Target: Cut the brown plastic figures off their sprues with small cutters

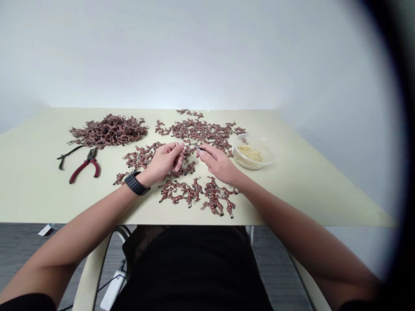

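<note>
My left hand, with a black watch on the wrist, is closed in a pinch over the middle of the table. What its fingertips hold is too small to make out. Just to the right, my right hand is closed too, gripping a small dark metallic piece whose kind I cannot tell. The fingertips of both hands are close together but apart. Under and around them lie many small brown deer figures. More deer figures are spread between my hands and the table's front edge.
A dense heap of brown deer figures stands at the back left, another spread at the back middle. Red-handled pliers and a black-handled tool lie left. A clear bowl of small gold-coloured pieces stands right.
</note>
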### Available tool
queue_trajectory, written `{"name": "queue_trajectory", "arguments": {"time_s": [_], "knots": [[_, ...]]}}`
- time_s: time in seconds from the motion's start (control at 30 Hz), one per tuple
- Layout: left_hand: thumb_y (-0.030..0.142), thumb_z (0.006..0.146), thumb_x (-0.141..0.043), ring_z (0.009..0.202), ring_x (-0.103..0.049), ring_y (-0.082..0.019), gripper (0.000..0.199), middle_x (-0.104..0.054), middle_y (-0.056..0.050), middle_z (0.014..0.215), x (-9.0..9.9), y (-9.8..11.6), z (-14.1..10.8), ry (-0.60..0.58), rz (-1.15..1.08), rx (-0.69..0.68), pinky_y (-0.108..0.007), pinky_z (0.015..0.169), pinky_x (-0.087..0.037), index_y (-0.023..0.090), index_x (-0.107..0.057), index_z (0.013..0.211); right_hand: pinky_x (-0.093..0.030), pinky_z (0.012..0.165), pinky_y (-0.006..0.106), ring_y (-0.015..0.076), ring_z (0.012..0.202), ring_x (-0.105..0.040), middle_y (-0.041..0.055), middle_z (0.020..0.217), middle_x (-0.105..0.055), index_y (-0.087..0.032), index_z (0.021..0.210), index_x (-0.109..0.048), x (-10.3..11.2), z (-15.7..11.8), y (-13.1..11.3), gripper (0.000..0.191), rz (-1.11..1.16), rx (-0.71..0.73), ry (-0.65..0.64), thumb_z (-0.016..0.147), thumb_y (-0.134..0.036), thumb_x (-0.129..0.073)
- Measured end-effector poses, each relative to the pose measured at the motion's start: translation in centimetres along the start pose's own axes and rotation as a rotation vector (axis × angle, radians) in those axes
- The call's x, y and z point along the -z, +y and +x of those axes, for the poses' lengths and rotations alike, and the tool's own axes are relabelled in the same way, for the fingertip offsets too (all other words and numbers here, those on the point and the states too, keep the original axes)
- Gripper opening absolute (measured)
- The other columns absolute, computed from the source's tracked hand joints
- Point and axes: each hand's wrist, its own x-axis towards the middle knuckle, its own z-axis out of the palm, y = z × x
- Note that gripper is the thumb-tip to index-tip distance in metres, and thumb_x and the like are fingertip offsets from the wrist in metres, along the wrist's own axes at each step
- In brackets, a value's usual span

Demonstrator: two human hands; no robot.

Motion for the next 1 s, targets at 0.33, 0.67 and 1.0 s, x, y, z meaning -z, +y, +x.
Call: {"name": "queue_trajectory", "arguments": {"time_s": [0.33,0.67,1.0], "knots": [[0.046,0.088,-0.081,0.053,-0.044,-0.006,0.033,-0.059,0.002,0.069,0.1,0.2,0.0,-0.042,0.029,0.019,-0.02,0.05,-0.036,0.017,-0.066,0.091,-0.042,0.072,0.033,0.0195,0.078,-0.057,0.0028,0.088,-0.065,-0.022,0.11,-0.064,0.6,0.0,0.2,0.034,-0.254,0.094,0.066,0.104,-0.052,-0.049],[0.043,0.092,-0.075,0.042,-0.035,-0.005,0.037,-0.048,0.005,0.048,0.1,0.2,-0.3,-0.186,0.119,0.086,-0.021,0.045,-0.028,0.015,-0.066,0.068,-0.046,0.085,0.037,0.0251,0.097,-0.063,0.0112,0.114,-0.068,-0.02,0.123,-0.064,0.7,-0.3,0.3,0.032,-0.536,0.272,0.03,0.102,-0.043,-0.054],[0.035,0.09,-0.074,0.04,-0.032,-0.004,0.04,-0.047,0.005,0.045,-0.1,1.1,-0.7,-0.272,0.172,0.14,-0.021,0.045,-0.028,0.017,-0.058,0.058,-0.047,0.081,0.037,0.0246,0.091,-0.063,0.0112,0.113,-0.068,-0.021,0.127,-0.064,1.2,-0.5,0.1,0.035,-0.655,0.276,-0.076,0.103,-0.044,-0.053]]}}
